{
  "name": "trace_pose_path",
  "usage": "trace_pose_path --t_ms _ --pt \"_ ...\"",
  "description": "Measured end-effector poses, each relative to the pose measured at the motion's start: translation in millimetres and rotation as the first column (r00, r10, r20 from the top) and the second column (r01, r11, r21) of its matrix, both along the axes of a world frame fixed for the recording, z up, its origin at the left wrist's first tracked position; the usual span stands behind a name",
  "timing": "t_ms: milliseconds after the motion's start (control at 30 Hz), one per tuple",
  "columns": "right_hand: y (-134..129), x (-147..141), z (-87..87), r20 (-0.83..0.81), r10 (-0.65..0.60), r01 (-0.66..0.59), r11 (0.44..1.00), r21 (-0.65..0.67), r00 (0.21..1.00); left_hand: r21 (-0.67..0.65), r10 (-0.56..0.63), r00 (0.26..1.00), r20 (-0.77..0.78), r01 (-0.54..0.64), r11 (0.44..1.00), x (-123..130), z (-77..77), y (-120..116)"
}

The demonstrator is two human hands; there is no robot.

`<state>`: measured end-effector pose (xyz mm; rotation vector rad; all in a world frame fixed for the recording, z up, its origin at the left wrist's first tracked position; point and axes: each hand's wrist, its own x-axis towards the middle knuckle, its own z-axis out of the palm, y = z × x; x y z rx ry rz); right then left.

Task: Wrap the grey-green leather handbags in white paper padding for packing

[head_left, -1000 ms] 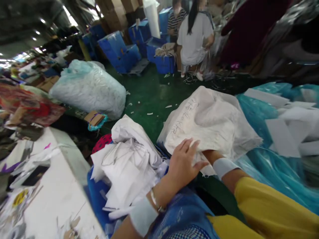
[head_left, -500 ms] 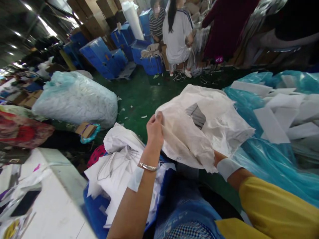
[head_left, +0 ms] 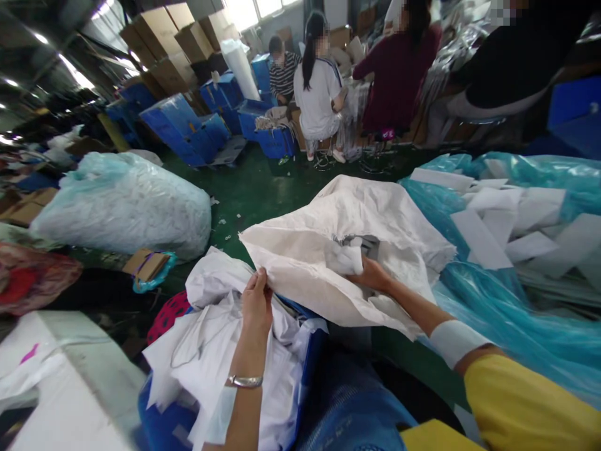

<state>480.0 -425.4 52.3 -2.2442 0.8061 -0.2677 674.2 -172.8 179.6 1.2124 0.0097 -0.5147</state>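
Observation:
A large white woven sack (head_left: pixel 300 250) lies across the middle, its mouth spread toward me. My left hand (head_left: pixel 257 297) is closed in a pinch on the sack's near-left rim. My right hand (head_left: pixel 373 275) reaches into the mouth from the right, closed around a bunch of curled white pieces (head_left: pixel 346 258); its fingertips are partly hidden behind them. Something grey (head_left: pixel 369 245) shows in the opening behind that bunch. Beneath my left forearm, a blue bin (head_left: pixel 305 369) is heaped with white fabric-like bags (head_left: pixel 220 338).
On the right, an open blue plastic bag (head_left: pixel 469 294) holds many flat white pieces (head_left: pixel 483 238). A stuffed translucent bag (head_left: pixel 126 207) rests on the green floor (head_left: pixel 235 194). A white table (head_left: pixel 70 382) stands at left. Several people sit working at the back, near blue crates (head_left: pixel 173 125).
My left hand has drawn the sack's rim left and toward me, widening the mouth. My right hand, hidden behind the sack before, now shows in the opening with white pieces. The view has shifted slightly.

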Motion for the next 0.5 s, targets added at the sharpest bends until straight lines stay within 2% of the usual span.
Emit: trace_pose_path --t_ms 133,233,300,333,367,433,500 --pt "11.2 -23.3 -2.5 0.041 0.034 -0.034 0.999 -0.008 0.999 -0.007 -0.002 1.000 -0.019 0.002 1.000 2.5 -0.4 1.5" --pt "37.6 -28.8 -5.7 0.088 0.184 -0.189 0.981 0.046 0.979 0.002 0.049 0.998 -0.040 -0.049 0.999 7.8 -8.2 8.3" --pt "48.8 -28.8 -5.5 0.129 0.312 -0.326 0.940 0.104 0.941 0.015 0.086 0.995 -0.056 -0.086 0.996 11.0 -14.8 13.2" --pt "49.3 -27.9 -4.4 0.132 0.318 -0.335 0.932 0.137 0.939 0.022 0.096 0.993 -0.064 -0.095 0.995 12.0 -17.9 15.1" --pt "45.8 -26.2 -2.8 0.110 0.268 -0.283 0.944 0.167 0.957 0.027 0.099 0.993 -0.070 -0.097 0.995 12.5 -20.6 16.6" --pt "28.7 -19.3 -0.1 0.002 0.053 -0.053 0.982 0.183 0.999 0.028 0.089 0.993 -0.077 -0.088 0.996 11.5 -24.6 17.7" --pt "4.6 -7.2 0.1 -0.125 -0.150 0.166 0.977 0.135 0.981 0.020 0.071 0.994 -0.078 -0.070 0.997 8.5 -26.9 16.7"
